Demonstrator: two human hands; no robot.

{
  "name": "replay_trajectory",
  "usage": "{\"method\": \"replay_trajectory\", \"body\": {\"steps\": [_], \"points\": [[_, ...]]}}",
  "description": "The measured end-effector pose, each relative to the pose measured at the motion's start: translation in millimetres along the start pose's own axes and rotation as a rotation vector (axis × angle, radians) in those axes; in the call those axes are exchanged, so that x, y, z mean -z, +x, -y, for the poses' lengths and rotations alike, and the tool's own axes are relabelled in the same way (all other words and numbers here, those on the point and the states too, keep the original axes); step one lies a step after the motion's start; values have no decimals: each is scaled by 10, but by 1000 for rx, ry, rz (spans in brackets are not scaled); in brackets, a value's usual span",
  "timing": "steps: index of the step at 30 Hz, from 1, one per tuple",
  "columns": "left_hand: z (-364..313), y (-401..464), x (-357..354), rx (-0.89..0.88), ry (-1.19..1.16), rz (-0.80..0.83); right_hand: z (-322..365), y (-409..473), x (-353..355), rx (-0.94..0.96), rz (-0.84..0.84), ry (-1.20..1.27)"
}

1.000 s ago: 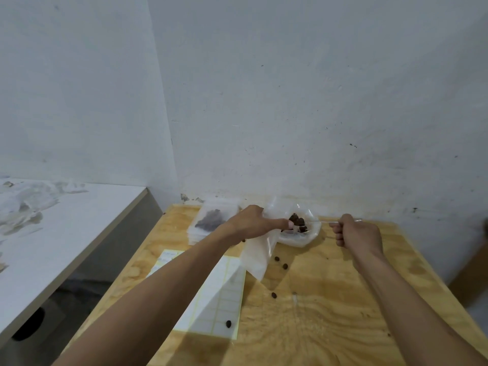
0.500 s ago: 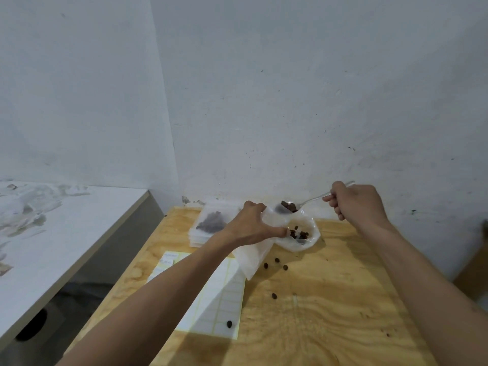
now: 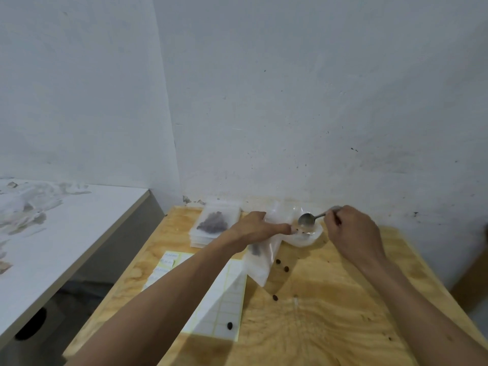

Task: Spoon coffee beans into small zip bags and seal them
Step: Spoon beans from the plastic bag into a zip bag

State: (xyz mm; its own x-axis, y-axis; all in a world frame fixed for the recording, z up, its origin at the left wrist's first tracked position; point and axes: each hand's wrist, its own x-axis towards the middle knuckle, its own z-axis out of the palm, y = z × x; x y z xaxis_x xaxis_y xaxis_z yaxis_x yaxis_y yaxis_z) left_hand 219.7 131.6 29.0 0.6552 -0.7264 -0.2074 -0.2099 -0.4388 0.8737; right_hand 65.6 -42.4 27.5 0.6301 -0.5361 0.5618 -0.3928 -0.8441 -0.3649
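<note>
My left hand (image 3: 257, 227) pinches the mouth of a small clear zip bag (image 3: 260, 262) that hangs down to the wooden table (image 3: 330, 307); a few dark beans show inside it. My right hand (image 3: 352, 231) grips the handle of a metal spoon (image 3: 307, 219). The spoon's bowl looks empty and hovers over a shallow clear plastic dish (image 3: 306, 237) at the back of the table, right beside the bag's mouth. A few beans lie in the dish.
A stack of flat zip bags (image 3: 214, 224), the top one holding dark beans, lies at the back left. A sheet of white labels (image 3: 224, 307) lies under my left forearm. Loose beans (image 3: 282, 265) dot the table. A white counter (image 3: 52, 233) stands to the left.
The loaded spoon rose from the dish, then came down by the bag's mouth and is empty now. Beans show in the bag. My right hand has dropped lower.
</note>
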Motion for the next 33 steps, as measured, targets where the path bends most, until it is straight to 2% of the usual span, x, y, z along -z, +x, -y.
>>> {"method": "replay_trajectory", "body": {"steps": [4,8,10,14,18,25,33], "points": [[-13,76,-55,78,25,-6,-178,-214,-180,-19,79,-16],[-96,130,-101,28,-63,-50,-267,-230,-249,-291,80,193],[-178,152,-135,-44,-88,-59,-241,-236,-287,-370,67,260],[-368,165,-194,-156,-67,-18,-157,-266,-328,-566,73,349],[-401,184,-225,-141,-29,7,-84,-229,-300,-867,94,488],[-160,105,-57,-18,94,3,-72,-193,-346,-965,85,714],[108,99,61,16,84,-2,-9,-111,-180,-853,53,768]]}}
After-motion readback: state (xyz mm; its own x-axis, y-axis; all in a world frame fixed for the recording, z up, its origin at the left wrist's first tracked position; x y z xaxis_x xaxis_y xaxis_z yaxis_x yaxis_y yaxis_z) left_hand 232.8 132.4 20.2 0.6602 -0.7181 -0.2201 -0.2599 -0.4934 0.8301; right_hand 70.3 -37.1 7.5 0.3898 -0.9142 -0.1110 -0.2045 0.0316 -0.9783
